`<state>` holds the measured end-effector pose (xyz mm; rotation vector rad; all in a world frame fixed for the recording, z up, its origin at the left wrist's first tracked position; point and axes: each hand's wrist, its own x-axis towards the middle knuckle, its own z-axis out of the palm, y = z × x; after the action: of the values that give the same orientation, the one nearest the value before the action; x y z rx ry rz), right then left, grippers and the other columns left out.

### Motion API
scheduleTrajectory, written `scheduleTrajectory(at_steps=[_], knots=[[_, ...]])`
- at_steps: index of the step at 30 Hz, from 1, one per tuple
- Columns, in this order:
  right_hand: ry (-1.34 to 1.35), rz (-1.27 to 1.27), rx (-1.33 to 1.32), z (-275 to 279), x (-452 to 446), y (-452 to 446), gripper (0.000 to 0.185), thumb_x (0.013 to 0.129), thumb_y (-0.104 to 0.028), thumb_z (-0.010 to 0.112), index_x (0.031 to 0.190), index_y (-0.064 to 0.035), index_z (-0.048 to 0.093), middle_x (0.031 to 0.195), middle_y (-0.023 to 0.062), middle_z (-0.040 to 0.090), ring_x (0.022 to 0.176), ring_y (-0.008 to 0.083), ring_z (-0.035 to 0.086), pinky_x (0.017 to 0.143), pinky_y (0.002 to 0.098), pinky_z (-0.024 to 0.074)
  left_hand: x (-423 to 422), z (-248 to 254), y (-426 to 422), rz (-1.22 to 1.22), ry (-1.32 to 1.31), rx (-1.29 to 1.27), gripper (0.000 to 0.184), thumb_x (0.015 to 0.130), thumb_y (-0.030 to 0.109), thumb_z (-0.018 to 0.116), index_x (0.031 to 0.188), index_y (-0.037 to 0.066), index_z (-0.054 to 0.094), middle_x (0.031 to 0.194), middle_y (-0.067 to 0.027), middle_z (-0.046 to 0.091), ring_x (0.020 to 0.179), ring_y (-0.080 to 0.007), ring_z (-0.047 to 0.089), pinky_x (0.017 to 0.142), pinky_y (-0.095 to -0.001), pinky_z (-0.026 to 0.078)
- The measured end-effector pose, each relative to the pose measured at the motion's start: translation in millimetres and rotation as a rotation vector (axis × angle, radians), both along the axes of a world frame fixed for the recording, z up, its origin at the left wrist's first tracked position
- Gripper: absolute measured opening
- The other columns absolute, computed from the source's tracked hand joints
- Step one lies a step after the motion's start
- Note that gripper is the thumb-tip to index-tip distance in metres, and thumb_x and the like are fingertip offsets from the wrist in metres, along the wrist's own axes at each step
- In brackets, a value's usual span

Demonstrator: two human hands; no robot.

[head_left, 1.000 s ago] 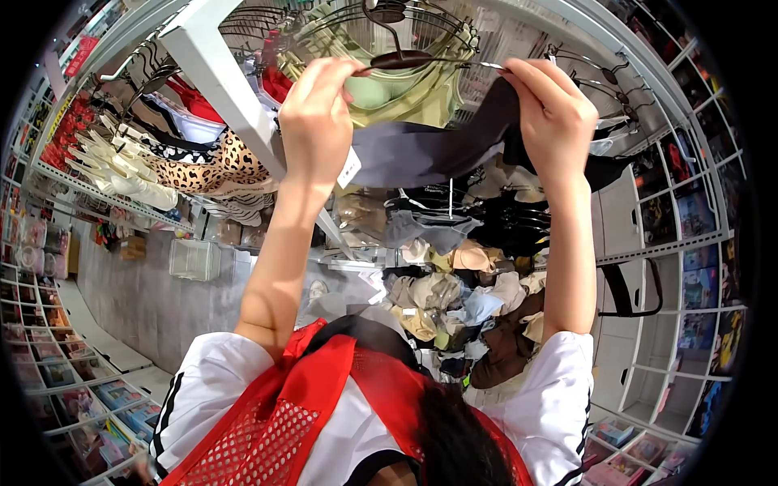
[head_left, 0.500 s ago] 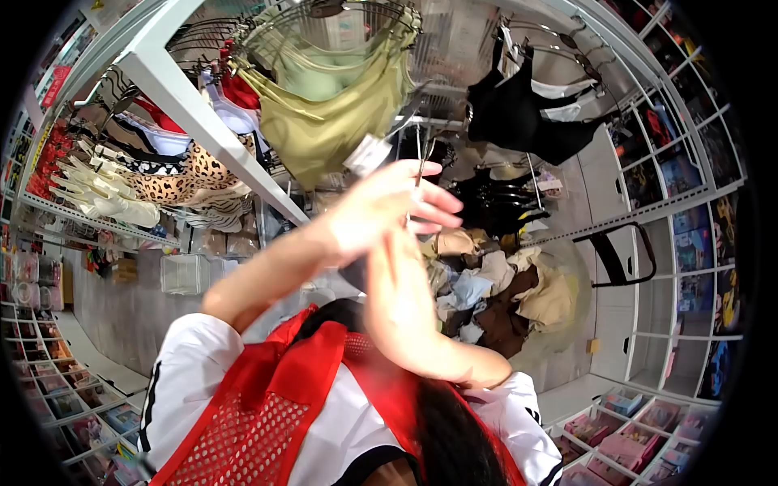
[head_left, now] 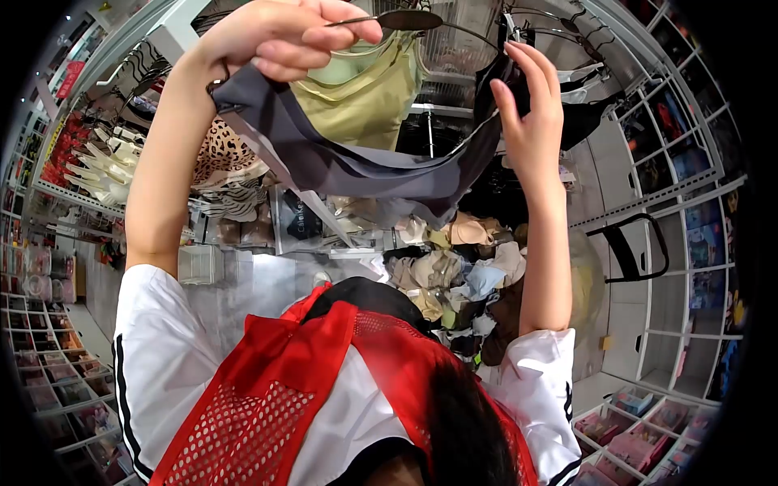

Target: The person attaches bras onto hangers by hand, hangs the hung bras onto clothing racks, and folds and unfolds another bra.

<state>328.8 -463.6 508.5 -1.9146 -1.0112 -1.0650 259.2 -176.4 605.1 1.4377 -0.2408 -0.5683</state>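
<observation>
A dark grey bra (head_left: 348,166) hangs in a curve between my two raised hands, below a thin metal hanger (head_left: 411,19) with an oval middle piece. My left hand (head_left: 279,39), at upper left, is closed with the hanger's left arm pinched in its fingers; one end of the bra hangs just below that wrist. On the other side, my right hand (head_left: 535,109) is at the hanger's right end, beside the bra's dark strap. Its fingers are stretched out and the thumb stands apart. Whether its fingertips press on the strap is hard to make out.
Behind the bra hang a yellow-green camisole (head_left: 365,105) and black bras (head_left: 587,121) on racks. Leopard-print bras (head_left: 227,154) hang at left. Below lies a pile of loose underwear (head_left: 466,279). A white bin (head_left: 200,264) stands on the floor; a black handle (head_left: 636,249) is at right.
My hands, close together and blurred at the centre before, have moved up and apart. The grey bra now spans between them under the hanger.
</observation>
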Motion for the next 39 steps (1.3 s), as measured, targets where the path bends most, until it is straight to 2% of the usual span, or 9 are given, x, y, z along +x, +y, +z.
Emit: scheduleTrajectory(at_steps=[4,5,7,9,10,14,16,20,39], knots=[[0.040,0.148,-0.013,27.9,22.9,3.5,0.010,0.077,-0.008,0.062,0.084,-0.0010,0.061,0.071,0.0073,0.056,0.060,0.0209,0.053,0.058,0.0263,0.0428,21.9,-7.1,20.9,-0.144,0.033,-0.164,0.024,0.087,-0.001,0.035,0.110,-0.008,0.039,0.065,0.0018,0.037,0.033,0.0009,0.024,0.026,-0.0147,0.018],[0.032,0.117,-0.024,33.8,30.9,1.2,0.010,0.079,-0.008,0.060,0.086,-0.0008,0.061,0.072,0.0060,0.057,0.064,0.0158,0.054,0.061,0.0237,0.0427,25.0,-8.3,24.1,-0.310,0.102,-0.377,0.035,0.091,0.011,0.034,0.121,-0.008,0.035,0.082,-0.0062,0.052,0.050,-0.0076,0.051,0.041,-0.0175,0.042],[0.054,0.019,-0.035,49.6,33.6,-3.0,0.012,0.082,-0.010,0.059,0.089,0.0002,0.060,0.075,0.0040,0.060,0.069,0.0096,0.055,0.065,0.0199,0.0422,11.7,4.0,11.8,-0.028,0.055,-0.533,0.054,0.087,0.019,0.044,0.130,-0.004,0.022,0.121,-0.0124,0.032,0.103,-0.0207,0.031,0.084,-0.0375,0.024],[-0.039,0.093,0.120,55.4,42.9,-9.2,0.011,0.080,-0.008,0.060,0.087,0.0012,0.061,0.073,0.0046,0.060,0.066,0.0115,0.055,0.063,0.0205,0.0421,5.2,-21.5,-16.8,0.318,-0.312,-0.449,0.052,0.093,0.032,0.030,0.128,-0.005,0.028,0.116,-0.0187,0.049,0.099,-0.0225,0.056,0.082,-0.0332,0.048],[-0.120,0.071,0.193,58.1,48.8,-13.2,0.009,0.079,-0.005,0.060,0.085,0.0013,0.061,0.070,0.0060,0.059,0.061,0.0149,0.055,0.060,0.0219,0.0424,12.8,-45.5,-2.9,0.036,-0.303,-0.543,0.071,0.089,0.054,0.024,0.130,-0.004,0.028,0.133,-0.0219,0.034,0.126,-0.0279,0.030,0.104,-0.0422,0.026],[-0.048,-0.087,0.214,48.4,39.1,-42.6,0.008,0.080,-0.004,0.059,0.086,0.0014,0.062,0.073,0.0065,0.060,0.065,0.0107,0.056,0.061,0.0210,0.0430,-0.5,-151.3,-24.7,0.056,-0.419,-0.413,0.090,0.076,0.071,0.029,0.129,-0.002,0.031,0.130,-0.0182,0.039,0.122,-0.0264,0.037,0.102,-0.0399,0.029],[0.004,-0.076,0.193,28.4,35.6,-42.6,0.006,0.078,-0.001,0.060,0.084,0.0014,0.061,0.072,0.0070,0.059,0.064,0.0126,0.056,0.060,0.0226,0.0434,-12.6,-193.0,-41.1,0.176,-0.441,-0.168,0.049,0.081,0.020,0.062,0.121,-0.001,0.042,0.117,-0.0121,0.051,0.107,-0.0144,0.047,0.093,-0.0298,0.038],[-0.092,-0.148,0.094,-2.2,43.0,-17.9,0.006,0.075,0.000,0.062,0.080,0.0004,0.060,0.070,0.0077,0.057,0.060,0.0191,0.055,0.056,0.0238,0.0435,-11.2,-261.6,-72.1,0.495,-0.179,0.174,0.031,0.081,0.008,0.060,0.109,-0.003,0.049,0.102,-0.0067,0.058,0.090,-0.0108,0.053,0.080,-0.0269,0.043],[0.093,0.125,0.205,-39.5,83.4,110.9,0.025,0.076,-0.004,0.063,0.100,-0.0034,0.057,0.083,0.0074,0.056,0.070,0.0193,0.055,0.063,0.0275,0.0443,39.4,-319.5,-22.9,1.740,-0.221,0.081,0.037,0.092,0.022,0.044,0.118,-0.003,0.039,0.112,-0.0166,0.050,0.102,-0.0219,0.047,0.090,-0.0303,0.034]])
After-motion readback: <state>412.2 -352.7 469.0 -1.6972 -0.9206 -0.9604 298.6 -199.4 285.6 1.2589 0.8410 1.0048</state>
